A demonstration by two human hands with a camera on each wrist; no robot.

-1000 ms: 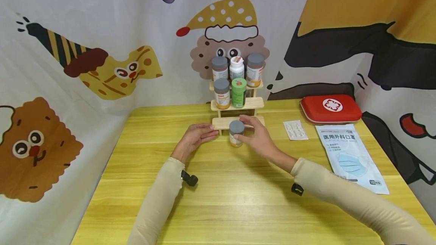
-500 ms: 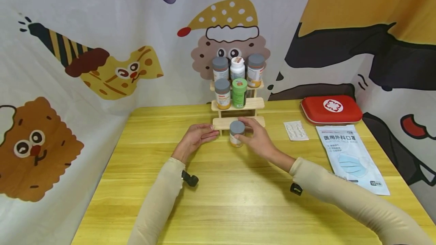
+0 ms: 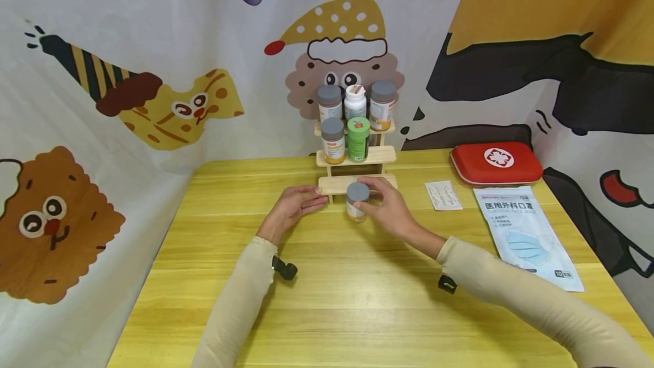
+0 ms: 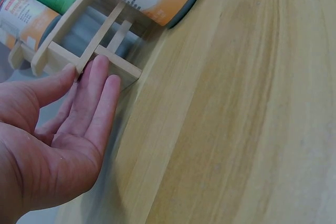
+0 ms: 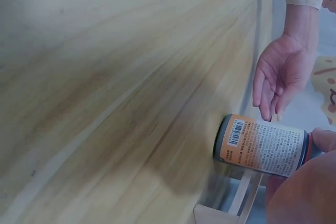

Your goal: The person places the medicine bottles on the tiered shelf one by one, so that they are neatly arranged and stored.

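In the head view, my right hand [image 3: 390, 209] grips a grey-lidded supplement bottle [image 3: 356, 210] around its lid, in front of the small wooden step rack [image 3: 327, 185]. The right wrist view shows this bottle [image 5: 262, 145] upright with its base close to the table, its orange and white label facing that camera. My left hand [image 3: 296, 206] is at the left end of the rack's lowest step. Up close in the left wrist view, the left hand [image 4: 73, 124] pinches the rack's end [image 4: 118, 69] between thumb and fingertips.
On the rack's middle step stand a grey-lidded bottle [image 3: 334, 143] and a green bottle [image 3: 358, 141]. Behind them, a white bottle [image 3: 355, 104] sits between two grey-lidded ones on top. To the right lie a blister pack [image 3: 443, 195], a mask packet [image 3: 528, 237] and a red first-aid case [image 3: 495, 163].
The bottle in my right hand has shifted slightly to the right in front of the lowest step. My left hand stays at the rack's end.
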